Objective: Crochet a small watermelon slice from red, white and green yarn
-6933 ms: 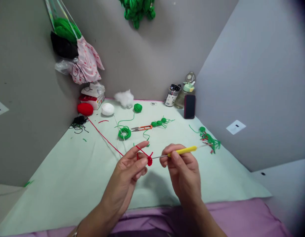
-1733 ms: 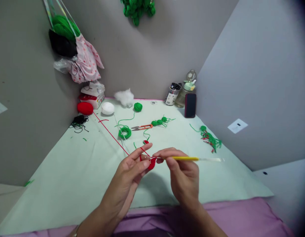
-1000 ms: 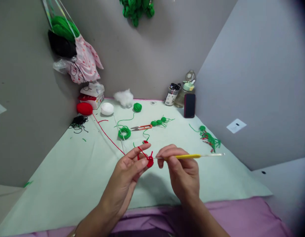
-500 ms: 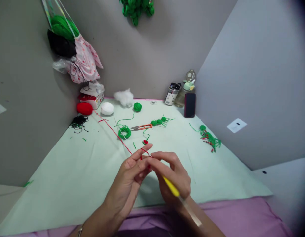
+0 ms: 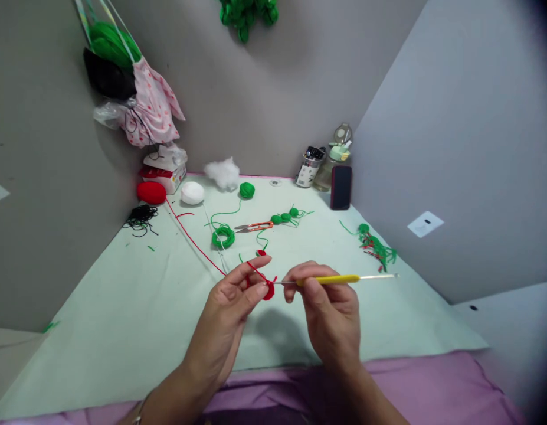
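Between thumb and fingers, my left hand (image 5: 226, 310) pinches a small red crochet piece (image 5: 268, 290). Red yarn (image 5: 196, 245) passes over its raised index finger and runs back to a red yarn ball (image 5: 151, 192) at the far left. My right hand (image 5: 333, 313) grips the yellow handle of a crochet hook (image 5: 333, 279), held nearly level. The hook's thin metal tip meets the upper edge of the red piece; its other metal end points right. A small red-and-green piece (image 5: 261, 253) lies just beyond my left fingertips.
Orange-handled thread snips (image 5: 255, 227) lie mid-table beside joined green balls (image 5: 285, 218) and a green yarn coil (image 5: 223, 237). White yarn (image 5: 192, 193), white stuffing (image 5: 223, 175), and a green ball (image 5: 246, 190) sit behind. A phone (image 5: 341, 188) leans at back right, near green-red strands (image 5: 377, 251).
My right hand has moved right, away from my left, and the hook has swung from slanting down toward me to nearly level. The red piece now shows more.
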`<action>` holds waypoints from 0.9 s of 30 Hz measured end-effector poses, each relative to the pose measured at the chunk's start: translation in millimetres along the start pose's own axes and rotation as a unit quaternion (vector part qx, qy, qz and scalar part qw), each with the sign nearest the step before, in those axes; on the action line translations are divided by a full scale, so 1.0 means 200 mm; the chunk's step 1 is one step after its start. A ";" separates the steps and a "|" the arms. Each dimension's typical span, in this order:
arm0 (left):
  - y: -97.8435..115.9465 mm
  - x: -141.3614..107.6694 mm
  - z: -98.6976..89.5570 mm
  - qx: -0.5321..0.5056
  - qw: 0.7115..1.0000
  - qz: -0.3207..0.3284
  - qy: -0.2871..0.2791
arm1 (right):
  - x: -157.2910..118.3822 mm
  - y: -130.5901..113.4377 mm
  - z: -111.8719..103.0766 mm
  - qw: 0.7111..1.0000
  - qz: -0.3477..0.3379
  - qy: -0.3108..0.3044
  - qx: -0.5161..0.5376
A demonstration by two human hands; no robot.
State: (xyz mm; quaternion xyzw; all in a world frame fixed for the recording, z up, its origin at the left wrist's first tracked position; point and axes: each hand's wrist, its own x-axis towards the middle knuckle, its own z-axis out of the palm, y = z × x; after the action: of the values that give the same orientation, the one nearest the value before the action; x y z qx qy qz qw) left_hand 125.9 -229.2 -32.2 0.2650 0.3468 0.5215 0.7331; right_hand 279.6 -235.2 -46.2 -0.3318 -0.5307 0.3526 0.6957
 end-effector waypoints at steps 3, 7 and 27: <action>-0.02 -0.01 0.01 0.042 0.999 0.031 -0.008 | 0.01 0.00 0.02 0.997 -0.041 -0.026 -0.058; -0.04 -0.01 0.02 0.030 0.999 0.020 0.001 | -0.01 0.00 0.02 0.986 -0.090 -0.040 -0.134; -0.07 0.01 0.00 0.014 0.999 0.049 -0.009 | -0.03 0.03 -0.02 0.925 -0.201 -0.067 -0.316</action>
State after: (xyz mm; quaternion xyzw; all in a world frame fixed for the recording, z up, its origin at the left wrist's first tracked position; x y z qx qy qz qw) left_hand 135.7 -231.9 -43.2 0.2967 0.3334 0.5498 0.7060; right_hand 281.1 -238.4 -54.6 -0.3961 -0.7155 0.0407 0.5741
